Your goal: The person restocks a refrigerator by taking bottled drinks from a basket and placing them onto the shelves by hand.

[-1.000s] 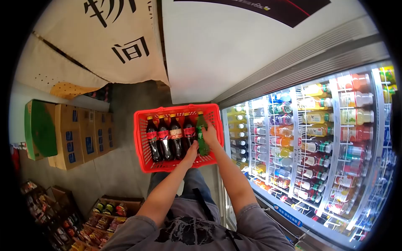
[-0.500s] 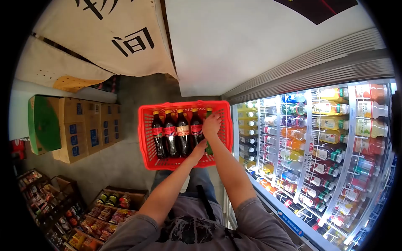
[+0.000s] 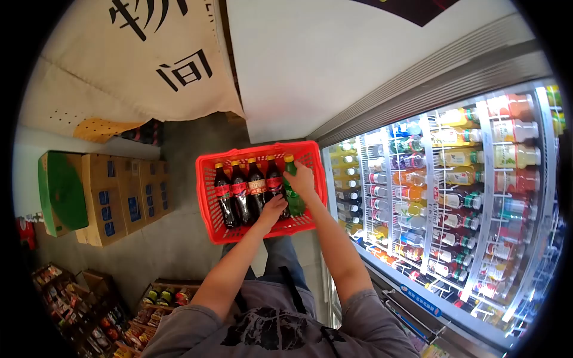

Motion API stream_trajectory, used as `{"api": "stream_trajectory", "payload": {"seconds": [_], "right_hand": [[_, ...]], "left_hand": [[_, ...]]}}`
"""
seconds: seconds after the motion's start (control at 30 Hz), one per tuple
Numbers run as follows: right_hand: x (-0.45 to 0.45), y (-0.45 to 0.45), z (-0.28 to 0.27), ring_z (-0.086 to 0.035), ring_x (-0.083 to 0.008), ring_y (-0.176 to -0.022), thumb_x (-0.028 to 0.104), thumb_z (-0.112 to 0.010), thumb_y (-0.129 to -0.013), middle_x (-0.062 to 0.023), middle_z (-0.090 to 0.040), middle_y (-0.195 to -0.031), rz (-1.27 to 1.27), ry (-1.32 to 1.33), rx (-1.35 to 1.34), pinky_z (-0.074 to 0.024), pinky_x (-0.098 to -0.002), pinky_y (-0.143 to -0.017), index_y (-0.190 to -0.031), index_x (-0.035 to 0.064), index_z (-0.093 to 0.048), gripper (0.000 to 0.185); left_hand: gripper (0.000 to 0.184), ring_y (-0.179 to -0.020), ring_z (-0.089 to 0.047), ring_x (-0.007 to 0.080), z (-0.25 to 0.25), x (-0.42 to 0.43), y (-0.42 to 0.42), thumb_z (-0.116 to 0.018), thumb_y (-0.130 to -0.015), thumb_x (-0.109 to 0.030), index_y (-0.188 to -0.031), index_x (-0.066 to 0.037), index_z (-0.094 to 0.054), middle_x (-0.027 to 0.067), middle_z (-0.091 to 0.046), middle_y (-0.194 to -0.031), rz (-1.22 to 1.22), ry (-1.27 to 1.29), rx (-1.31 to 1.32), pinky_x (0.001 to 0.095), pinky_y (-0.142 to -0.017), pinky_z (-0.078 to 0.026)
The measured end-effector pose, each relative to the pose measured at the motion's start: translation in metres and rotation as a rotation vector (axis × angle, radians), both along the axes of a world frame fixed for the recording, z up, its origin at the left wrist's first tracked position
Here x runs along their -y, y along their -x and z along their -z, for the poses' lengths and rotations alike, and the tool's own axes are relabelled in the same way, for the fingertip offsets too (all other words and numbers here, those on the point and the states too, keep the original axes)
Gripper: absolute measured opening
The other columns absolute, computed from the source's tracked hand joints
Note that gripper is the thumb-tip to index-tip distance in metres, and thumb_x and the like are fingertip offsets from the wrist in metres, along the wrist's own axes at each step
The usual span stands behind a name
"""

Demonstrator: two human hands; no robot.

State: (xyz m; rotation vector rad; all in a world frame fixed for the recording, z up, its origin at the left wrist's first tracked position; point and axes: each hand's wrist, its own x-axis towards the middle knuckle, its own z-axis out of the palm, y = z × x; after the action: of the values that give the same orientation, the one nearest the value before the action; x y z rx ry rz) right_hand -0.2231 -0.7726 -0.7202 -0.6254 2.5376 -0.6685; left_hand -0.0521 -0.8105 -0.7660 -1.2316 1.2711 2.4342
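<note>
A red plastic basket (image 3: 203, 179) holds a row of several dark cola bottles (image 3: 223, 191) with yellow caps, lying side by side. At the row's right end lies a green soda bottle (image 3: 294, 201). My right hand (image 3: 300, 179) is closed around the upper part of the green bottle, just below its cap. Over the lower half of the rightmost cola bottle (image 3: 274, 179) rests my left hand (image 3: 274, 209), its fingers stretched toward the green bottle.
A lit drinks fridge (image 3: 430, 197) with shelves of bottles stands at the right. Stacked cardboard boxes (image 3: 122, 206) are at the left. Snack racks (image 3: 77, 310) stand at lower left. A cloth curtain (image 3: 143, 65) hangs above.
My left hand has moved left and up, off the green bottle's lower end and onto the cola bottle. The green bottle now shows more fully. The view has shifted slightly.
</note>
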Motion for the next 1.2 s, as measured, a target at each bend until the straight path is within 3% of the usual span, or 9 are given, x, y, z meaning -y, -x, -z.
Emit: {"api": "stream_trajectory", "payload": {"seconds": [0.17,0.23,0.37,0.43,0.47,0.57,0.67,0.9,1.2], "right_hand": [[-0.022,-0.014,-0.075,-0.066,-0.0397,-0.082,0.028,-0.072,-0.08,-0.0227,-0.067,-0.084,0.117,0.176,0.044,-0.0512,-0.0475,-0.074,-0.109,0.0024,-0.067,0.039],[-0.034,-0.019,-0.089,-0.066,-0.0379,-0.074,0.03,-0.071,-0.082,-0.0221,-0.065,-0.075,0.163,0.309,-0.077,-0.0495,-0.0448,-0.067,-0.101,0.0031,-0.069,0.033],[-0.057,-0.036,-0.141,-0.062,-0.0322,-0.059,0.03,-0.073,-0.082,-0.0169,-0.063,-0.064,0.297,0.351,-0.114,-0.0469,-0.0385,-0.058,-0.092,-0.0007,-0.068,0.033],[-0.066,-0.047,-0.161,-0.062,-0.021,-0.057,0.029,-0.072,-0.084,-0.0153,-0.064,-0.064,0.332,0.488,-0.087,-0.0468,-0.0357,-0.058,-0.092,-0.0018,-0.068,0.032],[-0.071,-0.052,-0.171,-0.059,-0.0104,-0.06,0.028,-0.071,-0.087,-0.0126,-0.064,-0.064,0.346,0.482,-0.057,-0.0467,-0.0321,-0.058,-0.093,-0.0026,-0.068,0.032],[-0.079,-0.071,-0.214,-0.055,-0.0074,-0.06,0.027,-0.069,-0.088,-0.0096,-0.064,-0.063,0.385,0.543,-0.02,-0.0456,-0.0306,-0.057,-0.091,-0.0032,-0.067,0.03],[-0.102,-0.077,-0.196,-0.054,-0.0056,-0.06,0.026,-0.069,-0.09,-0.005,-0.065,-0.065,0.467,0.662,0.063,-0.0444,-0.027,-0.056,-0.092,-0.0046,-0.068,0.03],[-0.138,-0.117,-0.264,-0.045,-0.0034,-0.056,0.029,-0.069,-0.091,0.0038,-0.055,-0.061,0.712,0.776,0.038,-0.0363,-0.0245,-0.051,-0.08,-0.0023,-0.067,0.033],[-0.229,-0.185,-0.296,-0.05,-0.0038,-0.076,0.037,-0.058,-0.099,0.0025,-0.062,-0.092,0.761,1.088,0.068,-0.0392,-0.022,-0.063,-0.121,0.0065,-0.056,0.038]], "left_hand": [[0.086,-0.138,-0.037,0.03,-0.028,0.009,-0.002,-0.073,-0.086,-0.023,-0.151,0.002,-0.023,0.0276,-0.037,-0.148,0.095,-0.032,-0.061,0.0336,-0.111,-0.031],[0.087,-0.132,-0.042,0.0222,-0.043,0.008,0.002,-0.072,-0.087,-0.025,-0.153,-0.003,-0.019,0.0166,-0.041,-0.149,0.13,0.046,-0.023,0.0318,-0.105,-0.034],[0.092,-0.129,-0.045,0.0208,-0.063,0.015,0.004,-0.074,-0.086,-0.023,-0.155,-0.005,-0.016,0.0145,-0.046,-0.145,0.246,0.182,-0.25,0.0318,-0.106,-0.035],[0.085,-0.122,-0.052,0.0178,-0.098,0.026,-0.001,-0.076,-0.085,-0.021,-0.152,-0.006,-0.025,0.011,-0.053,-0.136,0.384,0.26,-0.414,0.0308,-0.103,-0.04],[0.067,-0.112,-0.057,0.0164,-0.098,0.027,0.0,-0.078,-0.081,-0.018,-0.138,-0.004,-0.046,0.0065,-0.061,-0.121,0.329,0.166,-0.541,0.0302,-0.098,-0.044],[0.063,-0.107,-0.058,0.0146,-0.149,0.046,-0.011,-0.081,-0.079,-0.02,-0.133,-0.005,-0.051,0.0065,-0.062,-0.118,0.652,0.143,-0.475,0.03,-0.095,-0.045],[0.061,-0.102,-0.058,0.0131,-0.164,0.042,-0.022,-0.082,-0.077,-0.023,-0.127,-0.006,-0.053,0.004,-0.062,-0.113,0.716,0.163,-0.562,0.0299,-0.092,-0.046],[0.061,-0.099,-0.055,0.0122,-0.239,0.003,-0.033,-0.081,-0.078,-0.024,-0.128,-0.006,-0.051,0.0018,-0.058,-0.107,0.841,0.069,-0.695,0.0298,-0.089,-0.046],[0.056,-0.1,-0.056,0.0133,-0.273,-0.087,-0.042,-0.069,-0.09,-0.037,-0.13,-0.003,-0.049,0.004,-0.059,-0.111,0.932,0.133,-0.753,0.0305,-0.089,-0.046]]}}
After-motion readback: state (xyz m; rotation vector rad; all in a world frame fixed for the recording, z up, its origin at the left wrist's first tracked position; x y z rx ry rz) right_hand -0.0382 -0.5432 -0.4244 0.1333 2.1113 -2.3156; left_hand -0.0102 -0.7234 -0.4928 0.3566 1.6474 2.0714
